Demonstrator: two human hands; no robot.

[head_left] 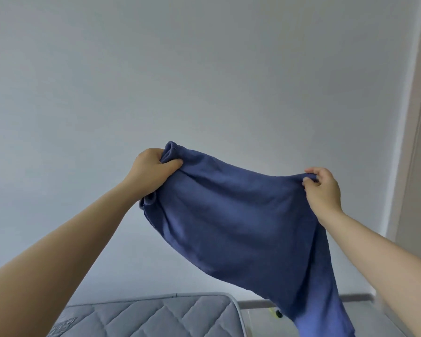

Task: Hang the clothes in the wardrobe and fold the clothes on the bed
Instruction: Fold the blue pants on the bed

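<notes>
Two grips: blue garment (pixel 241 227) top edge bunched inside left hand (pixel 151 172) and right hand (pixel 323 192) fingers.

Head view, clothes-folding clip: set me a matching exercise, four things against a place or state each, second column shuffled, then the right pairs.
Things:
1. blue soft fabric garment
2. left hand
3. right hand
4. grey quilted mattress

Places or states:
A. pinches a thin top edge of fabric
B. lies low at the bottom of the view
C. grips a bunched, rolled hem
D. held up in the air, spread before the pale wall

Pairs: 1-D, 2-C, 3-A, 4-B.
</notes>
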